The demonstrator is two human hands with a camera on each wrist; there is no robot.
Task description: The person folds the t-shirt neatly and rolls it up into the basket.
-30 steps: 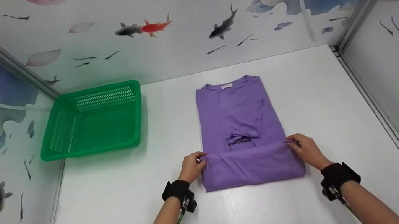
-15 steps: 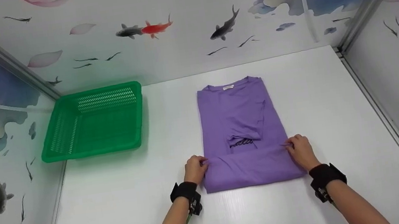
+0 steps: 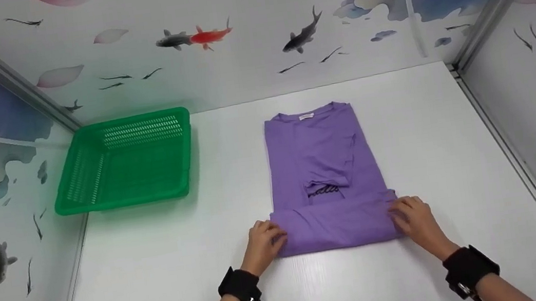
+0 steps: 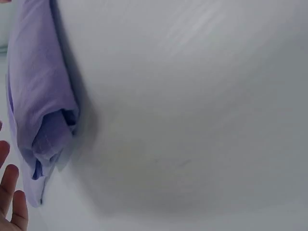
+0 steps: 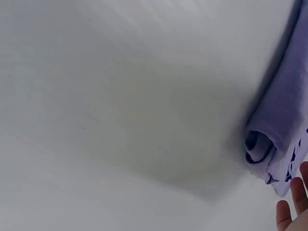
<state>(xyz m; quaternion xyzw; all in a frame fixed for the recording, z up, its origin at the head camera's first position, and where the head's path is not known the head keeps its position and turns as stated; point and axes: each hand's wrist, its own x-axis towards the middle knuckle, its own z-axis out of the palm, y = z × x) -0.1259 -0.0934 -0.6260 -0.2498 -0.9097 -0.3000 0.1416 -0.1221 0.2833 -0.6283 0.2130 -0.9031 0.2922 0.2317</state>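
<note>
A purple T-shirt lies on the white table with its collar at the far end and its sides turned in. Its near end is folded up into a flat band below some dark lettering. At the band's left end is my left hand, fingers over the edge in the head view. My right hand is at the opposite end, fingertips at the cloth. In the left wrist view, loose, spread fingers appear beside the layered end of the fold. Relaxed fingers likewise show beside the rolled end in the right wrist view.
A green plastic basket with perforated sides stands at the back left of the white table. Walls printed with fish and leaves enclose the back and both sides, with metal rails at the corners.
Both hands have let go of the fold's upper edge and drawn slightly back toward the near side. The band now lies flat, with its upper right corner sticking up a little.
</note>
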